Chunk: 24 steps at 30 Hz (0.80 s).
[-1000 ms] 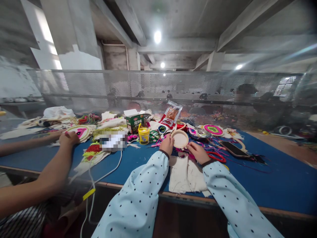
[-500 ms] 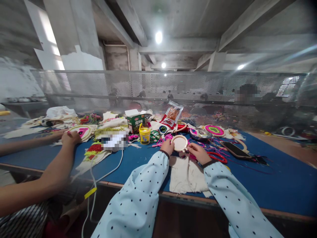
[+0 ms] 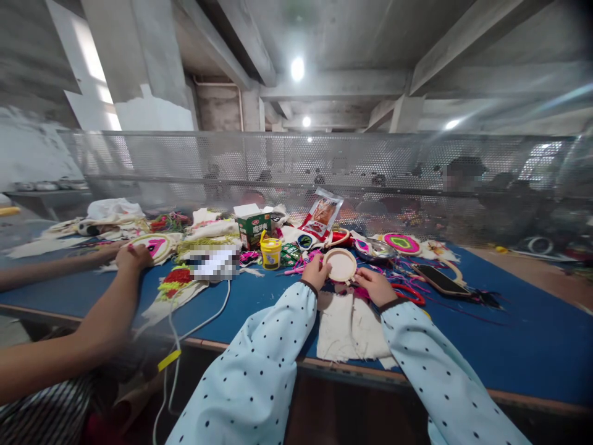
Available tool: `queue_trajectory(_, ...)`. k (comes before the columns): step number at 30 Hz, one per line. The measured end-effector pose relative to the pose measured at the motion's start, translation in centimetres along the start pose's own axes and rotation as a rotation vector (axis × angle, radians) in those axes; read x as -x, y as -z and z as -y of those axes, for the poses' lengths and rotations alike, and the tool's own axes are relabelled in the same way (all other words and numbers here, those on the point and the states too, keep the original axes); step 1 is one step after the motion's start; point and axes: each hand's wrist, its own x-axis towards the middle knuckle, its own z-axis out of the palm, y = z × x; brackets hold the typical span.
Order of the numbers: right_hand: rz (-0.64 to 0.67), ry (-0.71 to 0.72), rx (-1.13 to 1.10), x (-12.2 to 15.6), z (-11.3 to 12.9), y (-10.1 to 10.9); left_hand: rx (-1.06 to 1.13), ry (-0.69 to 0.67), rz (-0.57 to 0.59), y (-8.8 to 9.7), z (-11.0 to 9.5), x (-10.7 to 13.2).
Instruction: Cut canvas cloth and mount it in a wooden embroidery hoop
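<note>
My left hand (image 3: 316, 272) grips the left rim of a small round wooden embroidery hoop (image 3: 340, 264), which stands tilted toward me above the blue table (image 3: 509, 346). Just right of and below the hoop, my right hand (image 3: 374, 285) has its fingers curled near the hoop's lower edge; what they pinch is too small to make out. A piece of cream cloth (image 3: 348, 327) lies flat under both hands, reaching the table's front edge. Pink and red yarn (image 3: 407, 290) is strewn beside my right hand.
A co-worker's arms (image 3: 92, 321) reach in from the left onto a pink-stitched hoop (image 3: 151, 245). A yellow tub (image 3: 270, 252), green box (image 3: 252, 227), snack packet (image 3: 322, 214), phone (image 3: 440, 279) and white cable (image 3: 204, 321) lie about. A mesh screen (image 3: 296, 167) backs the table.
The hoop has shifted slightly right and tipped more upright in my left hand. My right hand has slid closer under its lower edge. The co-worker's arms have barely moved.
</note>
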Motion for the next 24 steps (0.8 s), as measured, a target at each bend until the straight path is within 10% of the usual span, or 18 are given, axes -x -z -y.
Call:
queue_trajectory(8, 0.032, 0.001, 0.003, 0.0, 0.0, 0.0, -0.092, -0.191, -0.073, 0.8, -1.7, 0.8)
queue_trajectory(19, -0.001, 0.036, -0.086, 0.4, 1.0, -0.5, 0.165, 0.221, 0.102, 0.4, -0.8, -0.1)
queue_trajectory(24, -0.028, -0.173, -0.51, -0.4, 0.4, 0.0, 0.304, 0.246, 0.261, 0.3, -2.1, 0.5)
